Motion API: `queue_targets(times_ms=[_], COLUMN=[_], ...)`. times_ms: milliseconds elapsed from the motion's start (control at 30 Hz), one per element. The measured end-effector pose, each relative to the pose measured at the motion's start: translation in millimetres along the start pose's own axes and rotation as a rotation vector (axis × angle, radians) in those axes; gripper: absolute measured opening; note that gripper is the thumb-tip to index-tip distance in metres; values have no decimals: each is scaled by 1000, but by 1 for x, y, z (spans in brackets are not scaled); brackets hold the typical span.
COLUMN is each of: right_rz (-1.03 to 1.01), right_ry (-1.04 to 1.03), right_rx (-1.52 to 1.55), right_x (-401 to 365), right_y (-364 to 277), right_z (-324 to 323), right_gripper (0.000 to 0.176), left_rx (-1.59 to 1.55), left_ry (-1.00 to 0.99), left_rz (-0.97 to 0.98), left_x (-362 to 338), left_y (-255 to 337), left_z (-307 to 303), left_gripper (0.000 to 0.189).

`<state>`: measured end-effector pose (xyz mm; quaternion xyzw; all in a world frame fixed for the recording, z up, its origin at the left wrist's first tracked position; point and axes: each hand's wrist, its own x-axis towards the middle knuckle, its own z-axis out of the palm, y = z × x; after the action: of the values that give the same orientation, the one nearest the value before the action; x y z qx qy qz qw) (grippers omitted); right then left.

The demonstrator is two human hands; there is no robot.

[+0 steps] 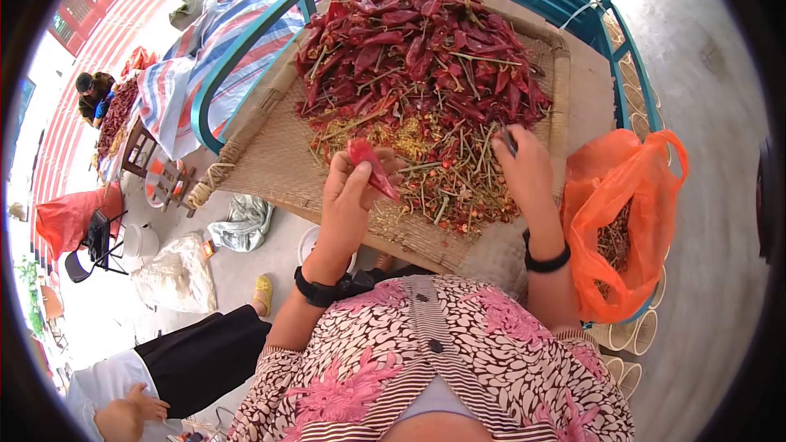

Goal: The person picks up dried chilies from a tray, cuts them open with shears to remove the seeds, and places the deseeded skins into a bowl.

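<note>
My left hand (pixel 348 188) pinches a dried red chili pepper (pixel 372 170), held tilted above the near part of a woven tray (pixel 266 135). My right hand (pixel 524 165) is closed round a small dark metal tool (pixel 509 141); its kind is mostly hidden by the fingers. A large heap of dried red chili peppers (pixel 417 49) fills the far side of the tray. Nearer to me lie loose stems and yellow seeds (pixel 413 141), with my right hand just over their right edge.
An orange plastic bag (pixel 626 221) holding stems hangs at the right of the tray. A teal metal frame (pixel 246 53) surrounds the far side. At lower left sits another person (pixel 135 393); a further person (pixel 94 98) works beside more chilies. A white bucket (pixel 141 241) stands on the floor.
</note>
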<state>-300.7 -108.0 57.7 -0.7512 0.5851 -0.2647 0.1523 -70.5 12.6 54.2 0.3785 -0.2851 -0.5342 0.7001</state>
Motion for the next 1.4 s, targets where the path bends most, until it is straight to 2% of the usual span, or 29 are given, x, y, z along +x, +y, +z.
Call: queue_targets(times_ms=[67, 167, 267, 367, 467, 567, 667, 767, 833, 900, 933, 1033, 1133, 1233, 1333, 1400], right_rz=[-13, 42, 31, 104, 132, 510, 576, 490, 398, 316, 141, -81, -179, -187, -326, -395], right_ry=[44, -60, -86, -110, -113, -385, -485, -454, -543, -607, -574, -487, -268, -332, -264, -238], right_rx=[-160, -272, -337, -218, -44, 876, 1224, 1252, 1129, 1011, 844, 430, 192, 375, 280, 236], right_x=[25, 59, 71, 65, 48, 17, -15, -40, -50, -58, -59, -59, -63, -58, -55, -53], right_y=[5, 19, 26, 17, 10, 4, -13, -51, -63, -75, -67, -71, -89, -100, -108, -112], right_z=[12, 53, 73, 66, 48, 35, 39, 33, 30, 33, 44, 39, 25, 14, 10, 8], right_gripper=[26, 25, 27, 24, 21, 22, 23, 21, 21, 21, 22, 27, 31, 33, 34, 35], left_rx=[-142, -97, 29, 44, 68, 37, 75, 58, 26, -5, -21, 126, 217, 296, 242, 291], left_ry=[71, 4, 52, 22, 30, -5, 16, -31, -92, -68, -55, -115, -139, -171, -261, -229], left_rz=[-89, -116, -103, -107, -170, -224, -304, -299, -273, -228, -204, -159, -3, 101, 155, 161], left_x=[1, 4, 3, 5, 2, 7, 13, 19, 22, 20, 19, 19, 20, 18, 13, 7], left_y=[-3, -9, -3, -6, -5, -8, -7, -12, -12, -7, -5, -8, -15, -12, -2, 5], left_z=[1, -14, -19, -37, -36, -32, -21, -21, -23, -17, -15, -29, -35, -37, -31, -28], left_gripper=[24, 29, 33, 30, 17, 17, 29, 38, 38, 38, 38, 35, 31, 30, 31, 31])
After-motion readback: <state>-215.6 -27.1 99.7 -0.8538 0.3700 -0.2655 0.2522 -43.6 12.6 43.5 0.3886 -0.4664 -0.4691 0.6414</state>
